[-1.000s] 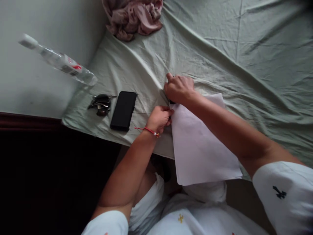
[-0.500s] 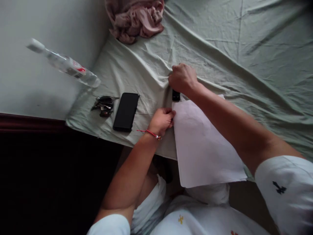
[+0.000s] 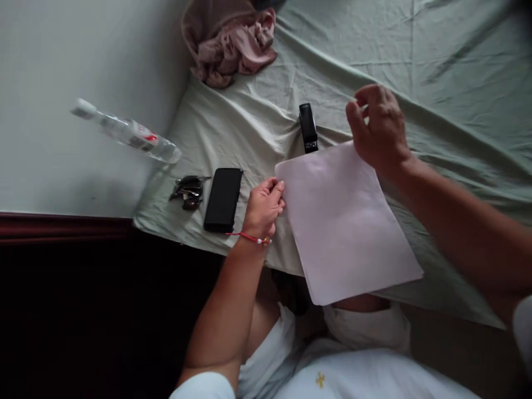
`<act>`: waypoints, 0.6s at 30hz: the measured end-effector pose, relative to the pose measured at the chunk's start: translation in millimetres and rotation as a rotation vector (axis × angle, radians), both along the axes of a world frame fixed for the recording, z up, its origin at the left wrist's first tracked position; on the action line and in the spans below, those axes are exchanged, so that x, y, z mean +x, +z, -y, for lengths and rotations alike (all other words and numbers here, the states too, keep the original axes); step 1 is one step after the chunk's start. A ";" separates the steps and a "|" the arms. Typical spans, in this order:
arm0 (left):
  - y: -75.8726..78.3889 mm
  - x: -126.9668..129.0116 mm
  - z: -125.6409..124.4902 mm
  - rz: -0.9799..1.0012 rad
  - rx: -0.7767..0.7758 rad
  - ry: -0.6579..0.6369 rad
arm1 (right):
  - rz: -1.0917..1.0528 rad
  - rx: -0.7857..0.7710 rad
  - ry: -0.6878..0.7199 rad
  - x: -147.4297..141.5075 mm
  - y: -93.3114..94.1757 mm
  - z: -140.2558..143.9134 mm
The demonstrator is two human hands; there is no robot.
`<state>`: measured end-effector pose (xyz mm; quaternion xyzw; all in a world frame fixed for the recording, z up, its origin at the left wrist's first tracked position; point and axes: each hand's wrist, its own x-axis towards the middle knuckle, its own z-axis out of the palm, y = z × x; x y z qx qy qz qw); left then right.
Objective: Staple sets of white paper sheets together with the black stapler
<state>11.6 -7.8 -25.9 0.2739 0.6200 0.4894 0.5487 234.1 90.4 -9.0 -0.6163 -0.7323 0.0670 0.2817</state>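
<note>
Two hands over bed sheet (image 3: 415,66). Left hand (image 3: 262,206) pinches left edge of paper stack (image 3: 344,221), which lies flat on sheet, near corner overhanging bed edge. Right hand (image 3: 379,128) raised above stack's far right corner, fingers loosely spread, holding nothing. Black stapler (image 3: 308,127) lies on sheet, jaw end touching stack's far edge. Phone (image 3: 223,199), screen dark, and keys (image 3: 187,190) left of stack. Bottle (image 3: 124,131) has red label, text unreadable. Pink cloth (image 3: 230,44) bunched at far side.

Wrinkled pale-green bedsheet (image 3: 415,61), white wall (image 3: 83,55) left of it, dark floor (image 3: 83,310) below, dim daylight.
</note>
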 end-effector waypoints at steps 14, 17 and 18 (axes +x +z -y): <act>-19.7 1.2 -6.7 -0.133 0.044 0.206 | -0.285 -0.261 0.151 23.7 -54.2 4.4; -17.8 4.5 -6.5 -0.138 0.001 0.307 | -0.345 -0.268 0.232 25.7 -59.2 1.2; -16.4 5.7 -5.8 -0.148 0.006 0.326 | -0.366 -0.282 0.259 25.9 -60.0 0.4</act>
